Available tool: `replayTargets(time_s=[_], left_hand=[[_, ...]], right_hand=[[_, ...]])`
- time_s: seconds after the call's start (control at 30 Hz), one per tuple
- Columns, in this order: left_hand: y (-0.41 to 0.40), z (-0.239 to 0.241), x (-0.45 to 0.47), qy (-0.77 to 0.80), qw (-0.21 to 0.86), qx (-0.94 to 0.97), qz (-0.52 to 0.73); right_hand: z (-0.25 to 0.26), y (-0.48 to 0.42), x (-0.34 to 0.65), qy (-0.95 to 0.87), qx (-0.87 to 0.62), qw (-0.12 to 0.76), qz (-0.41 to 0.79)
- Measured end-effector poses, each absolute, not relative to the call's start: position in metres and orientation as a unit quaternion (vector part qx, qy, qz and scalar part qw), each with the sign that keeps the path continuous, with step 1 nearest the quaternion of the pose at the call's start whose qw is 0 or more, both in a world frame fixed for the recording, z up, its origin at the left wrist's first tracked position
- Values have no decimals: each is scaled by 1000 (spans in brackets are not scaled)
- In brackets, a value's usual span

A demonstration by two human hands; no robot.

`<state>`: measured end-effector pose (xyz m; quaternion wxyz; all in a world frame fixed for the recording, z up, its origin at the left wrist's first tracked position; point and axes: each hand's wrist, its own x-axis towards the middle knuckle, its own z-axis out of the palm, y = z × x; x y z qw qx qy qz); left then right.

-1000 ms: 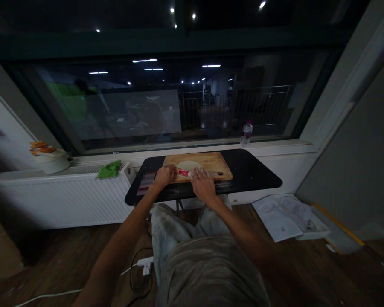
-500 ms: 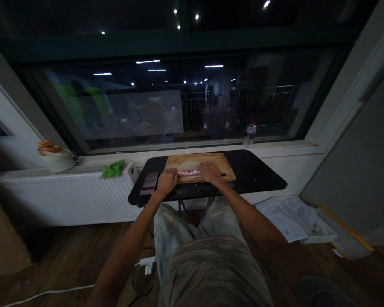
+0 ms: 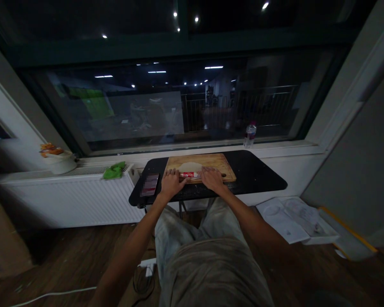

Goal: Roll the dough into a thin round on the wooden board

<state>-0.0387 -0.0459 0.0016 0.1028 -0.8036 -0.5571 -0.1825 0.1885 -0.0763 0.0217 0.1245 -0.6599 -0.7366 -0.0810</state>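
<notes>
- Head view: a slim red-and-white cylinder [image 3: 189,175] lies crosswise near the near edge of a pale wooden cutting board [image 3: 211,159], its printed middle showing between the two hands.
- Just beyond the cylinder, a flat, rounded sheet of pale dough [image 3: 191,166] rests on the board; its near edge meets the cylinder.
- Left hand [image 3: 172,182]: palm down over the cylinder's left end, fingers pointing forward, thumb reaching inward along the near side. Whether the fingers curl underneath, I cannot tell.
- Right hand [image 3: 212,178]: back upward, laid over the right end, fingers angled forward and inward. Its grip underneath is hidden, so I cannot tell how tightly it closes.
- Both forearms come up from the lower corners and slant inward, the hands a little apart.
- Beneath the board is a black tabletop with rounded corners [image 3: 256,172]; a dark-edged phone with a lit screen [image 3: 150,185] lies left of the left hand.
- Farther left, a crumpled green cloth [image 3: 114,170] sits on a white ribbed radiator [image 3: 83,202].
- Beyond the table, a clear plastic bottle with a red cap [image 3: 249,135] stands upright on the white windowsill [image 3: 278,149].
</notes>
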Motion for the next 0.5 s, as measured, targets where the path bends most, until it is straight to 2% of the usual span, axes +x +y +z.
replayTargets(time_s=[0.5], left_hand=[[-20,22,-28,-508,73,-856,-70]], right_hand=[[21,-71,192,-743,-655,119,-74]])
